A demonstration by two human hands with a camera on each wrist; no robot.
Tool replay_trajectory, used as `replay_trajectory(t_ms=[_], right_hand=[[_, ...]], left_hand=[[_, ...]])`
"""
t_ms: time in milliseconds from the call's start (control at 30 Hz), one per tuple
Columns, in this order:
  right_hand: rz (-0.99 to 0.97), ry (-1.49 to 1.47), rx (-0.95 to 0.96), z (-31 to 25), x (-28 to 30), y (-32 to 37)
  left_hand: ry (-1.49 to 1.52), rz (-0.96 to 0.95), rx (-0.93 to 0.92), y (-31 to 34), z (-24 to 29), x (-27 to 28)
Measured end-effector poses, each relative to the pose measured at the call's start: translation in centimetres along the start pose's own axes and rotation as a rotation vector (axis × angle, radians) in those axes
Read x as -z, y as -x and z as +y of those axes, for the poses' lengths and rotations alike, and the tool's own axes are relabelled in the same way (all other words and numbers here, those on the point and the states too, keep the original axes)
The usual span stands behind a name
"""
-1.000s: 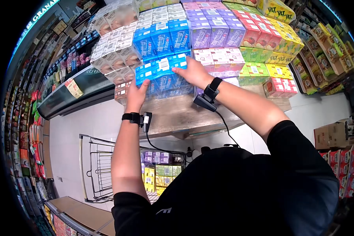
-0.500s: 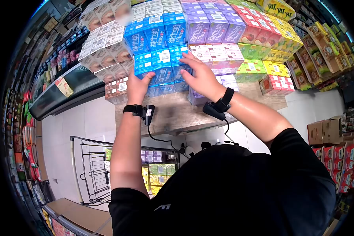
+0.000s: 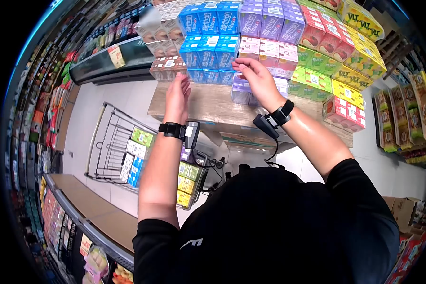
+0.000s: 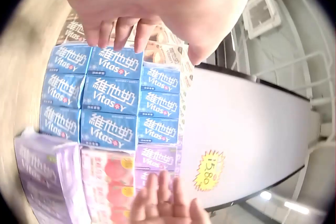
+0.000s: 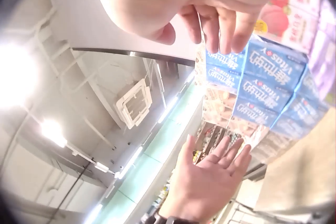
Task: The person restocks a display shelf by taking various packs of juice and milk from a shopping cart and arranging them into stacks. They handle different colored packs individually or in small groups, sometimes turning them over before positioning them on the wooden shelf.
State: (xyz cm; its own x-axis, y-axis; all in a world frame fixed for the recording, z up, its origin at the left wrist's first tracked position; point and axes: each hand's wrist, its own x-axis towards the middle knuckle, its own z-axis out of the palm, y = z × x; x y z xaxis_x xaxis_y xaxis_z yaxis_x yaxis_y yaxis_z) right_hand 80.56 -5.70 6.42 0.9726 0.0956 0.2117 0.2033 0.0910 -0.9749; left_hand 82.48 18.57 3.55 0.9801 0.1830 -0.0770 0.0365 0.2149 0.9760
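While two arms reach up the frame from a black shirt (image 3: 288,222), a black strap (image 3: 172,130) on each wrist seems to keep a small camera in place, pointed at the hand's work.

At lower left, a wire cart (image 3: 95,138) stands on the floor. Its wire sides seem to keep green packs (image 3: 142,136), blue and white ones, and yellow packs (image 3: 184,184) from spilling out.

Next comes the wooden worktop (image 3: 208,102), with a bare strip along its front edge.

Above that strip is the left hand (image 3: 177,97), with its fingers long and nothing in it. It is just beside the brown packs (image 3: 168,68). The right hand (image 3: 258,79) is loose too and holds nothing, with fingers softly bent by the blue packs (image 3: 206,57). I cannot tell if its fingertips touch them.

The blue packs sit at top middle, in tiers that go back like steps, probably so each one rests firmly on those under it. Their names face out, likely so people can read them. Pink packs (image 3: 270,57) press in on their right, which may help hold the pile straight.

Farther off, at upper left, a price tag (image 3: 116,56) hangs on a long case.
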Motion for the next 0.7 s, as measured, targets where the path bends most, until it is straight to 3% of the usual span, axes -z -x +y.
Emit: replay_trajectory(t_ms=[100,200,433,600,700], right_hand=[[-0.051,-0.267,-0.087,0.6,-0.9,1.7],[-0.103,-0.466,-0.163,0.3,-1.9,3.5],[-0.317,-0.896,-0.339,-2.5,-8.1,4.4],[-0.480,-0.802,-0.397,-0.9,-13.8,6.9],[-0.584,-0.584,-0.394,0.8,-18.1,8.4]], left_hand=[[0.405,-0.031,0.229,4.9,-0.2,0.7],[0.418,0.037,0.271,10.4,0.1,0.2],[0.513,0.055,0.169,17.8,3.4,1.8],[0.573,0.220,0.082,21.0,4.1,8.2],[0.537,0.384,0.088,23.5,4.3,13.3]])
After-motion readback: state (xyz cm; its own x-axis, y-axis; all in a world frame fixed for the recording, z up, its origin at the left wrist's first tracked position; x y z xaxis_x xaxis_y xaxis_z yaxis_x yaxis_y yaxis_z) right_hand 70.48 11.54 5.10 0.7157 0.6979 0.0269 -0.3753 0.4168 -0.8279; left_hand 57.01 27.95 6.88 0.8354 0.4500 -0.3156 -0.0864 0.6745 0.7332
